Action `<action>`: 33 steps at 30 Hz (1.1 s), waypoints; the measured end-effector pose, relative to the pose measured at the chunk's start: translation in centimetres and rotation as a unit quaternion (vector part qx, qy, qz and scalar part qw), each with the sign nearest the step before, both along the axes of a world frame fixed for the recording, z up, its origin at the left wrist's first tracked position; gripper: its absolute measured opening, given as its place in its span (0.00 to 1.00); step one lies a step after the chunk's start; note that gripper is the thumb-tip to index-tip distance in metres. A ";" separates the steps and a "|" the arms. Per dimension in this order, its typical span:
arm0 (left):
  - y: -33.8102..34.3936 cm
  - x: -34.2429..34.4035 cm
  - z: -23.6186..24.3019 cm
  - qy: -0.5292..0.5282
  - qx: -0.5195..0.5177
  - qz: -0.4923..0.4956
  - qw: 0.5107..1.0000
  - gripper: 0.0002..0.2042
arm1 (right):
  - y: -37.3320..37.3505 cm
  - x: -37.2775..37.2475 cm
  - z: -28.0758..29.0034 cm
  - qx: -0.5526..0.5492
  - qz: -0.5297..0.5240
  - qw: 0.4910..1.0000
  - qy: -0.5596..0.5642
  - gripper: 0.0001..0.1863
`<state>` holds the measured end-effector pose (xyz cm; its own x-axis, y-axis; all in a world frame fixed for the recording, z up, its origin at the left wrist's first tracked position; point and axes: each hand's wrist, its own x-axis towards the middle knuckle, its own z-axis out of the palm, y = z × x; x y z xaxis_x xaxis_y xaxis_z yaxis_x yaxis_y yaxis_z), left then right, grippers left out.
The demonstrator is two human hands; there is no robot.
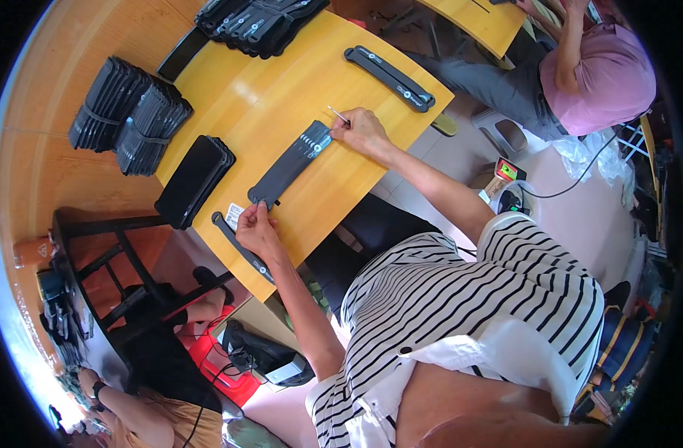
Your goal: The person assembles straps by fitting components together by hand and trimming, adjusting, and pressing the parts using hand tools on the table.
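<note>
A flat black strip (285, 173) lies slantwise across the middle of the yellow table, with small pale marks and a bluish patch near its far end. My left hand (258, 230) pinches the near end of this strip between thumb and fingers. At the far end, my right hand (364, 134) grips a thin pen-like tool (339, 115), its pale tip pointing up and left, away from the strip. Another narrow black strip (240, 245) lies beside my left hand, near the front edge, next to a small white label (234, 214).
Black strips are stacked (196, 181) at the table's left edge, with banded bundles (151, 127) behind. A larger black pile (259, 24) sits at the far side; one black strip (390, 78) lies far right. A person in pink (597, 78) sits right; another person's arm (128, 411) shows lower left.
</note>
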<state>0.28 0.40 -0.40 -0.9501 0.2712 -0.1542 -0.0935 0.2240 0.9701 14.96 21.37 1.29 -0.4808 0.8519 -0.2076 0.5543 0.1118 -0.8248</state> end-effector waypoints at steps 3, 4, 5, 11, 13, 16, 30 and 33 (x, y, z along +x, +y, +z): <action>0.1 0.0 0.0 -0.004 0.001 0.003 1.000 0.05 | -0.1 0.0 0.1 -0.003 -0.003 1.000 -0.004 0.06; 0.1 0.0 0.0 -0.005 0.001 0.003 1.000 0.05 | -0.1 0.0 0.2 -0.001 -0.007 1.000 -0.006 0.06; 0.1 0.0 0.1 -0.004 -0.003 0.004 1.000 0.05 | -0.2 -0.1 0.2 0.002 -0.010 1.000 -0.008 0.06; 0.1 0.1 0.1 -0.002 0.008 0.002 1.000 0.04 | -0.2 -0.1 0.3 0.015 -0.010 1.000 -0.008 0.06; 0.1 0.1 0.0 0.000 0.013 -0.001 1.000 0.04 | -0.3 -0.1 0.4 0.014 -0.011 1.000 -0.011 0.06; 0.1 0.0 -0.1 -0.001 0.015 -0.010 1.000 0.05 | -0.2 -0.1 0.4 0.018 -0.015 1.000 -0.016 0.06; 0.2 -0.2 -0.3 0.012 -0.011 0.000 1.000 0.05 | -0.6 -0.5 0.5 0.033 -0.025 0.998 -0.040 0.05; 0.2 -0.2 -0.2 0.009 -0.006 0.003 1.000 0.06 | -0.6 -0.5 0.6 0.028 -0.024 0.998 -0.048 0.06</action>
<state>0.12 0.65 -0.61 -0.9543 0.2636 -0.1410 -0.0781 0.2353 0.9688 14.48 20.78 1.94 -0.4190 0.8853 -0.2016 0.6368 0.1283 -0.7603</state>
